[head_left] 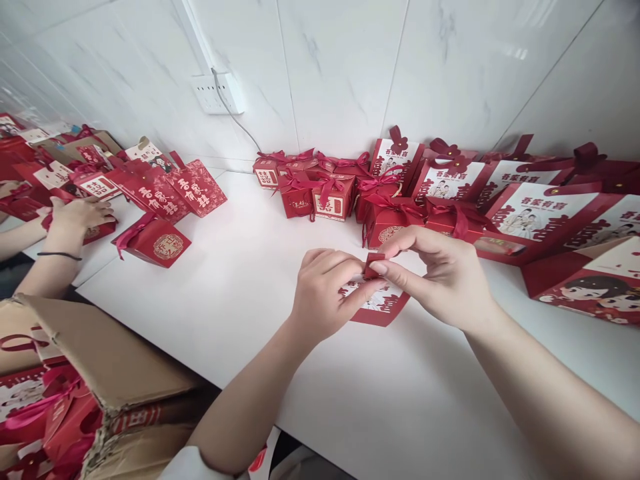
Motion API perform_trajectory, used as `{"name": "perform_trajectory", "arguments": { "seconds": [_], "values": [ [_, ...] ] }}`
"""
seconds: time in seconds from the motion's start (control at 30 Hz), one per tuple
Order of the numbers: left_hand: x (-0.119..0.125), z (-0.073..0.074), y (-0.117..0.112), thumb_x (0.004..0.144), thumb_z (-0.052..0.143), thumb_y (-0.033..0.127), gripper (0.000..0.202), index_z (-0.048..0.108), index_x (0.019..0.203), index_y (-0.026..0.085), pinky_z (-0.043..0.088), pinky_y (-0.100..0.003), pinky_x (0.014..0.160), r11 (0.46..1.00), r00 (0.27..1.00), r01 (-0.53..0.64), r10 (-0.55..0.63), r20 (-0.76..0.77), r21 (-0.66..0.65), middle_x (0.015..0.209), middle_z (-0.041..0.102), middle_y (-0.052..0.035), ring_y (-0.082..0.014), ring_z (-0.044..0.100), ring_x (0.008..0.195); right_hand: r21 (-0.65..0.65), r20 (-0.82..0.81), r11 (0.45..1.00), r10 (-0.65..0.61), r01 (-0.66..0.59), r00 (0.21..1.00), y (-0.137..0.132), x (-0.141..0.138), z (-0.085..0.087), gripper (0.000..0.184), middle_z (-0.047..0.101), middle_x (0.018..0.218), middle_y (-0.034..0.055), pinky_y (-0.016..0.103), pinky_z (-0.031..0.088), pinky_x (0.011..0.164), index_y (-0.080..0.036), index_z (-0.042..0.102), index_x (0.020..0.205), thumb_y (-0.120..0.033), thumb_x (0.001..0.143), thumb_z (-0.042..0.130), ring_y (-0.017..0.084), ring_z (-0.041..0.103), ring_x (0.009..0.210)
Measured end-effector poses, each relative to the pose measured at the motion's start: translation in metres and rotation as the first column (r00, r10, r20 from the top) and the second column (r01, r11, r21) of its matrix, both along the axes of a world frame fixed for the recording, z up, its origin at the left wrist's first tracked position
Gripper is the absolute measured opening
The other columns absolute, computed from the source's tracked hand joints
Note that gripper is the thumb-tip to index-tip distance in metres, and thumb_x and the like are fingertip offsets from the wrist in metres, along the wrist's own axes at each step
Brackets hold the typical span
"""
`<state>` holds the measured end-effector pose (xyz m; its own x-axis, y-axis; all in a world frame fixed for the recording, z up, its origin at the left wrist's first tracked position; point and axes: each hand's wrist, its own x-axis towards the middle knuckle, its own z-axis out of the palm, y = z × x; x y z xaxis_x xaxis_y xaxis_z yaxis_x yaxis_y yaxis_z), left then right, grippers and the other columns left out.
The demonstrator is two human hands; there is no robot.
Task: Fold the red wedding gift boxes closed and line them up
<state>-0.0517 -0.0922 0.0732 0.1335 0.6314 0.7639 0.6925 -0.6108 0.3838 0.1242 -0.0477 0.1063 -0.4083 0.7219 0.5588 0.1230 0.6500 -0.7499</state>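
A red gift box (377, 320) with a white panel and dark red lettering is on the white table in front of me. Above its panel, both hands meet at a small dark red piece (373, 264), seemingly the box's top. My left hand (325, 293) pinches this piece from the left, its fingers curled. From the right, my right hand (437, 273) grips the same piece between thumb and index finger. My fingers hide much of the box's upper part.
Ribbon-tied boxes (333, 197) and tall gift boxes (530, 207) line the tiled wall. One red box (155, 241) sits further left. A co-worker's hands (75, 220) handle a box at far left. An open cardboard carton (115, 353) of red packaging stands lower left.
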Motion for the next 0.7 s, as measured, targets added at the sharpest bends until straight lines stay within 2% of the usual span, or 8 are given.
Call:
{"name": "perform_trajectory", "arguments": {
  "seconds": [0.07,0.17,0.23,0.3,0.43,0.53,0.6,0.7],
  "values": [
    [0.002,0.002,-0.001,0.087,0.067,0.025,0.014,0.060,0.075,0.022,0.044,-0.033,0.082,1.000,1.000,-0.002,0.002,0.008,-0.022,0.075,0.070,0.0037,-0.0124,0.062,0.070,0.047,-0.014,0.997,-0.065,0.065,0.998,-0.003,-0.002,-0.001,0.011,0.069,0.076,0.0000,0.029,0.052,0.060,-0.023,0.066,0.079,-0.029,0.084,0.073,0.015,0.064,0.066],
    [0.004,0.006,-0.003,0.089,0.065,0.021,0.010,0.064,0.079,0.021,0.044,-0.032,0.082,0.999,0.999,0.029,-0.027,0.042,-0.040,0.078,0.072,0.0033,-0.0120,0.065,0.073,0.189,-0.039,0.971,-0.143,0.148,0.989,-0.006,-0.004,-0.005,0.009,0.070,0.074,0.0000,0.031,0.051,0.060,-0.024,0.065,0.078,-0.024,0.082,0.074,0.017,0.064,0.066],
    [0.003,0.008,-0.004,0.089,0.063,0.020,0.009,0.066,0.081,0.021,0.044,-0.032,0.084,0.997,0.996,0.054,-0.050,0.072,-0.057,0.080,0.074,0.0029,-0.0119,0.067,0.075,0.282,-0.056,0.945,-0.155,0.165,0.986,-0.007,-0.005,-0.007,0.009,0.070,0.075,0.0007,0.033,0.052,0.062,-0.025,0.066,0.079,-0.022,0.081,0.074,0.018,0.066,0.068],
    [0.003,0.009,-0.005,0.089,0.063,0.019,0.010,0.068,0.081,0.022,0.044,-0.033,0.087,0.995,0.994,0.063,-0.055,0.092,-0.082,0.082,0.075,0.0025,-0.0121,0.068,0.076,0.322,-0.066,0.933,-0.145,0.158,0.987,-0.006,-0.006,-0.009,0.009,0.071,0.076,0.0012,0.035,0.053,0.065,-0.025,0.066,0.081,-0.019,0.081,0.073,0.020,0.066,0.070],
    [-0.001,0.012,-0.006,0.086,0.067,0.018,0.010,0.070,0.077,0.022,0.046,-0.034,0.093,0.978,0.980,0.115,-0.083,0.180,-0.172,0.082,0.076,0.0020,-0.0131,0.069,0.076,0.274,-0.063,0.958,-0.066,0.081,0.996,-0.006,-0.006,-0.007,0.009,0.071,0.077,0.0015,0.034,0.052,0.065,-0.024,0.066,0.084,-0.017,0.083,0.071,0.018,0.065,0.069],
    [-0.005,0.015,-0.007,0.082,0.073,0.024,0.003,0.073,0.081,0.022,0.054,-0.030,0.077,0.938,0.945,0.180,-0.080,0.319,-0.298,0.082,0.076,0.0005,-0.0144,0.070,0.075,0.190,-0.070,0.981,-0.013,0.026,0.997,-0.007,-0.004,-0.004,0.008,0.069,0.077,0.0010,0.032,0.052,0.064,-0.022,0.065,0.084,-0.018,0.085,0.071,0.017,0.064,0.070],
    [-0.007,0.016,-0.007,0.081,0.074,0.029,0.006,0.074,0.081,0.022,0.054,-0.027,0.066,0.916,0.932,0.191,-0.056,0.359,-0.354,0.079,0.076,0.0002,-0.0146,0.070,0.072,0.121,-0.057,0.993,-0.007,0.014,0.998,-0.006,-0.003,-0.002,0.008,0.068,0.079,0.0009,0.031,0.052,0.064,-0.022,0.064,0.085,-0.022,0.084,0.072,0.016,0.064,0.072],
    [-0.009,0.017,-0.006,0.082,0.073,0.027,0.010,0.073,0.072,0.023,0.054,-0.030,0.072,0.944,0.951,0.169,-0.080,0.299,-0.284,0.067,0.074,0.0027,-0.0125,0.067,0.061,0.037,-0.023,0.999,0.035,-0.034,0.999,-0.005,-0.002,-0.001,0.012,0.069,0.085,0.0016,0.031,0.052,0.068,-0.022,0.066,0.089,-0.027,0.083,0.075,0.017,0.065,0.078]
  ]
}}
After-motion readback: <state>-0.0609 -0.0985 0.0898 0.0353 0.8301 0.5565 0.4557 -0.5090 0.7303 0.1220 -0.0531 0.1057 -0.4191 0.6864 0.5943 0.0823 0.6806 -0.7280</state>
